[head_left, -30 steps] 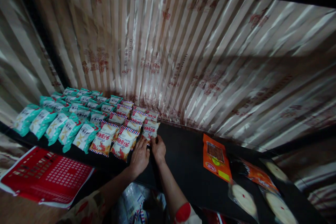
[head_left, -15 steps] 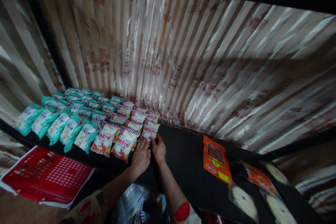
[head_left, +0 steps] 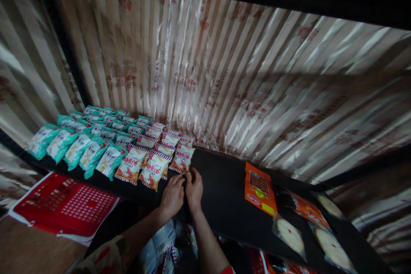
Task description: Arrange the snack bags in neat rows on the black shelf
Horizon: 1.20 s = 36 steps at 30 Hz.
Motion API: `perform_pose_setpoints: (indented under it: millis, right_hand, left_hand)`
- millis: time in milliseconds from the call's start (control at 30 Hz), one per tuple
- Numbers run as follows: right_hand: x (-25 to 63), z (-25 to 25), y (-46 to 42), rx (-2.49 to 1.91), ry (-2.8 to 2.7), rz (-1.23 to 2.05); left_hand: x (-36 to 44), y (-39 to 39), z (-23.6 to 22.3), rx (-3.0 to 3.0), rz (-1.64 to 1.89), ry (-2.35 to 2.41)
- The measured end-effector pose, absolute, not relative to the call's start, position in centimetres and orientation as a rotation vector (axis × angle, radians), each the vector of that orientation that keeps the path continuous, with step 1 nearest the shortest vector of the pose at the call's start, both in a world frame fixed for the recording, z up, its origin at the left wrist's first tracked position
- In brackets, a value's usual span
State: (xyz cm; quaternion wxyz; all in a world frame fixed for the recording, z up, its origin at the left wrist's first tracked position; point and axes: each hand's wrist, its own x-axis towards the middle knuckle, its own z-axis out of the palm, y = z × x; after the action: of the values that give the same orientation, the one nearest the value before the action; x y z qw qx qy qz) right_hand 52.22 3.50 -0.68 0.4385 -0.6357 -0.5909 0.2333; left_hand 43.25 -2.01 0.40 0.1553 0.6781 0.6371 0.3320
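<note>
My left hand (head_left: 173, 196) rests at the shelf's front part, fingers stretched forward and slightly bent, with nothing seen in it. Close beside it, my right hand (head_left: 194, 189) has loosely bent fingers and also shows nothing held. The fingertips of both are at the lower edge of a small white and orange snack bag (head_left: 181, 158); whether they touch it I cannot tell. Left of that bag stands another such snack bag (head_left: 155, 171) in the front row, with more behind. Teal snack bags (head_left: 111, 159) fill the rows farther left.
The black shelf (head_left: 221, 188) runs to the right. An orange packet (head_left: 259, 188) and round pale items in clear wrap (head_left: 290, 235) lie there. Striped foil sheeting (head_left: 199, 72) hangs behind. Below are a red basket (head_left: 80, 205) and a heap of wrapped packets (head_left: 160, 239).
Both hands have drawn slightly back from the snack bag in front of them, and more of its lower part shows. The bag leans more upright. The view has shifted a little.
</note>
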Motion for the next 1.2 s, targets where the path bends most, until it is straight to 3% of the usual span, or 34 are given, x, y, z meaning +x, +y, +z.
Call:
perform_pose_setpoints:
  millis: [433,600,733,933,1200]
  right_hand:
    - [53.1,-1.9,-7.1,-1.355,-1.347,0.738]
    - [53.3,-4.4,-12.1,-1.369,-1.418,0.787]
    - [53.9,-6.9,-14.5,-1.451,-1.482,0.855]
    - [54.9,-11.0,-14.7,-1.802,-1.348,1.091]
    - [54.2,-13.9,-14.4,-1.846,-1.068,1.293]
  left_hand:
    - [43.8,-10.1,-0.1,2.025,0.907,1.558]
    - [43.4,-13.6,-3.2,1.974,0.893,1.410]
    - [42.9,-15.5,-6.3,1.827,0.706,1.570]
    - [42.0,-16.8,-9.9,1.521,0.578,1.808]
    - [40.6,-16.4,-13.5,1.091,0.665,1.883]
